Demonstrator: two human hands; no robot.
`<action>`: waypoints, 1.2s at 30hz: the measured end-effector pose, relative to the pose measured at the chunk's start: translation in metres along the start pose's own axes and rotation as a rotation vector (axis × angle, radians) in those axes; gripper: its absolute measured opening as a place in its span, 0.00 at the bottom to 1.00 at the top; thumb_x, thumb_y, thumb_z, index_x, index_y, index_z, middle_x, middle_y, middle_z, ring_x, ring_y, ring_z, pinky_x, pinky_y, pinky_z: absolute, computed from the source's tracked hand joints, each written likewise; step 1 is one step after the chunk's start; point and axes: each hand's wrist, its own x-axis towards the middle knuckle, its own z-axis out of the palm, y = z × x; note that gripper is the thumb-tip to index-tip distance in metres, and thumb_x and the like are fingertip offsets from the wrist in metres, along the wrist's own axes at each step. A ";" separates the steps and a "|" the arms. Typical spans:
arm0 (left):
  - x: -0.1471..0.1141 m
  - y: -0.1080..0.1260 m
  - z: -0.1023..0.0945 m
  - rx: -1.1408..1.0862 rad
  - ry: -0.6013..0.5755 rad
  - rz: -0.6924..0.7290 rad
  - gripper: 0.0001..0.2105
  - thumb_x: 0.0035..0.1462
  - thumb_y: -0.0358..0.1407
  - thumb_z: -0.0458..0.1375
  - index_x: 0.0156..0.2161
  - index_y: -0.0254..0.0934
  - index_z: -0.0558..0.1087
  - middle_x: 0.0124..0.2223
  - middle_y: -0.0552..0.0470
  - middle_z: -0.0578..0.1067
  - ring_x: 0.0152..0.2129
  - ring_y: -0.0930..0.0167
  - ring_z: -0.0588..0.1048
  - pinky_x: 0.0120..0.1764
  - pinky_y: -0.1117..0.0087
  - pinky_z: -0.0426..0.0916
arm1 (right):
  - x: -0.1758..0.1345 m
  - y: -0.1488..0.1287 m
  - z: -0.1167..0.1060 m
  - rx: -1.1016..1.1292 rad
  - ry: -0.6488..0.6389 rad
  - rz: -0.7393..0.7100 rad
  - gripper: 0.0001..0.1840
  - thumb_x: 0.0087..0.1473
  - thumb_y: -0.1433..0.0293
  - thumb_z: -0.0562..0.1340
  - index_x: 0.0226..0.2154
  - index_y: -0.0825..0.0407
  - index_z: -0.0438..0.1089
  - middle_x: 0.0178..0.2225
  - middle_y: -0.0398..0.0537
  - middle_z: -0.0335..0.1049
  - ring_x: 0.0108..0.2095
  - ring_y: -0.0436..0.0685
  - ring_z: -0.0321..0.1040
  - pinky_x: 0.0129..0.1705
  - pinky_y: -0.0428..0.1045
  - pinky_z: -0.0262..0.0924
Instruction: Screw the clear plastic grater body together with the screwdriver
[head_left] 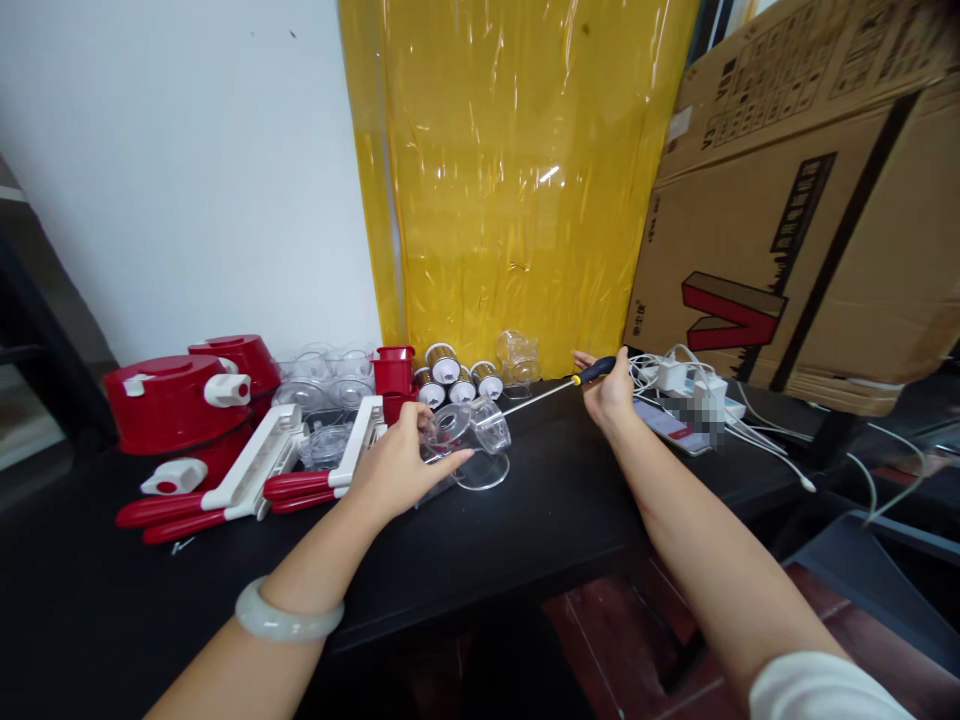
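Note:
My left hand (401, 462) is closed around a clear plastic part (491, 428) with tube-like openings, holding it tilted over the dark table. In my right hand (609, 392) is a screwdriver (594, 371) with a black and yellow handle. Its long metal shaft points left, and the tip reaches the opening of the clear part; whether it touches anything inside cannot be made out. Under the held part a clear round rim (484, 472) shows against the tabletop. Beyond my left hand stand several metallic cylinders with white ends (442, 364).
Red pots (176, 400) and white-and-red handled pieces (259, 465) lie on the left. Clear cups (352, 370) and red square containers (394, 370) stand behind. To the right are white cables and chargers (671, 375), a phone (667, 425) and a large cardboard box (772, 230).

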 end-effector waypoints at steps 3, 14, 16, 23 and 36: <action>0.000 -0.001 0.000 -0.002 0.010 0.007 0.34 0.49 0.63 0.60 0.50 0.41 0.58 0.50 0.41 0.76 0.46 0.52 0.78 0.46 0.52 0.71 | 0.000 0.000 0.000 -0.027 0.074 -0.018 0.25 0.57 0.43 0.57 0.29 0.47 0.59 0.23 0.40 0.70 0.25 0.52 0.68 0.30 0.47 0.64; -0.001 -0.001 0.000 0.002 0.015 0.014 0.34 0.49 0.63 0.60 0.51 0.41 0.59 0.50 0.40 0.76 0.46 0.52 0.78 0.46 0.53 0.71 | 0.004 -0.007 -0.003 0.048 0.097 -0.010 0.11 0.57 0.60 0.63 0.31 0.49 0.63 0.25 0.39 0.72 0.29 0.50 0.72 0.31 0.45 0.64; -0.001 0.000 -0.001 0.003 0.015 0.010 0.34 0.49 0.63 0.60 0.50 0.41 0.59 0.50 0.40 0.76 0.46 0.52 0.78 0.46 0.53 0.71 | 0.004 -0.007 -0.002 0.063 0.082 0.009 0.09 0.61 0.62 0.57 0.31 0.49 0.61 0.27 0.42 0.75 0.31 0.51 0.73 0.33 0.46 0.65; -0.001 0.000 0.000 0.002 0.020 0.017 0.33 0.50 0.62 0.60 0.50 0.41 0.59 0.50 0.40 0.76 0.45 0.52 0.78 0.45 0.53 0.72 | 0.000 -0.005 -0.001 0.008 0.073 -0.103 0.15 0.58 0.56 0.63 0.33 0.46 0.59 0.27 0.36 0.74 0.27 0.49 0.70 0.31 0.45 0.63; -0.001 0.001 -0.002 -0.010 0.006 0.004 0.33 0.50 0.61 0.61 0.51 0.41 0.58 0.50 0.40 0.76 0.46 0.52 0.78 0.47 0.52 0.71 | 0.001 -0.008 -0.005 0.030 0.061 -0.025 0.09 0.58 0.61 0.59 0.31 0.48 0.60 0.29 0.40 0.76 0.30 0.51 0.70 0.31 0.45 0.62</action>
